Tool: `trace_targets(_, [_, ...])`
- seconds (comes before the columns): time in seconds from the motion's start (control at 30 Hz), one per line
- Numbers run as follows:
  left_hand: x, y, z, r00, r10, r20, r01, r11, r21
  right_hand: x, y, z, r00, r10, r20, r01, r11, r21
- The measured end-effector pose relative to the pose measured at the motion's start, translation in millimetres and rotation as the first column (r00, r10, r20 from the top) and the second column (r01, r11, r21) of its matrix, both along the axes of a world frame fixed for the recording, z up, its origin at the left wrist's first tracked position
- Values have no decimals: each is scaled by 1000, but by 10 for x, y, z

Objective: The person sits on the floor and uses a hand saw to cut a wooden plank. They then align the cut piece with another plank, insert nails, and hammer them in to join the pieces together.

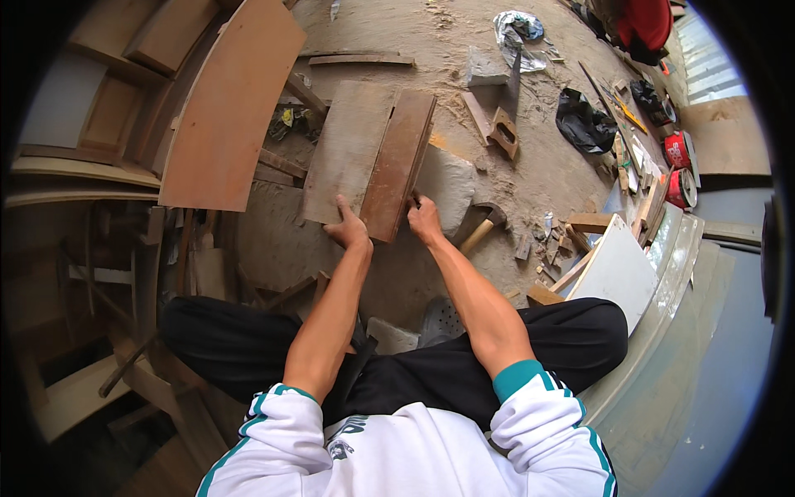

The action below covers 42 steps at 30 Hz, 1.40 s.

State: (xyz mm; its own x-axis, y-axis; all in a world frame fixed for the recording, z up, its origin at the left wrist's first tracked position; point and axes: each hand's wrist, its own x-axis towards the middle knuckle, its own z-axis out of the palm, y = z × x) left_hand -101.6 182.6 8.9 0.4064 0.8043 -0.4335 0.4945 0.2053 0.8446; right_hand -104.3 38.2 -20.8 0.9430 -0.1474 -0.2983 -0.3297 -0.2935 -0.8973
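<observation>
A wooden piece lies tilted in front of me, made of a weathered grey-brown panel [348,149] with a reddish-brown board [399,166] along its right side. My left hand [351,230] grips the near edge of the panel, with a digit on its top face and the other fingers partly hidden. Close by the board's right edge, my right hand [425,221] is closed, its fingers curled around something small and dark that I cannot make out. A hammer [483,228] with a wooden handle rests on the ground just right of that hand.
A handsaw [507,124] lies beyond the pale stone block [447,190]. Black plastic bags [584,120], red tins [681,189] and wood scraps fill the right side. A large plywood panel [232,108] leans at left beside stacked furniture parts. A white board [614,273] stands near my right knee.
</observation>
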Motion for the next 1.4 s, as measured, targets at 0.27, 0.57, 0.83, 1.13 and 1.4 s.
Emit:
trace_targets(0.27, [-71, -132, 116, 998, 11, 60, -11, 1000, 4, 89, -78, -223, 994, 90, -61, -101, 974, -201])
trace_targets(0.57, [-118, -177, 48, 998, 52, 30, -54, 997, 50, 99, -91, -421, 982, 182, 42, -176, 978, -114])
trace_targets(0.83, [-171, -83, 79, 996, 73, 55, -76, 995, 63, 67, -120, -620, 905, 406, -125, -420, 900, -118])
trace_targets(1.13, [-175, -71, 45, 993, 55, 108, -57, 998, 13, 90, -111, -652, 911, 403, -86, -410, 907, -94])
trace_targets(1.4, [-121, -160, 117, 1000, -10, -9, 10, 999, -30, 131, -149, -1371, 938, 342, 58, -346, 906, 243])
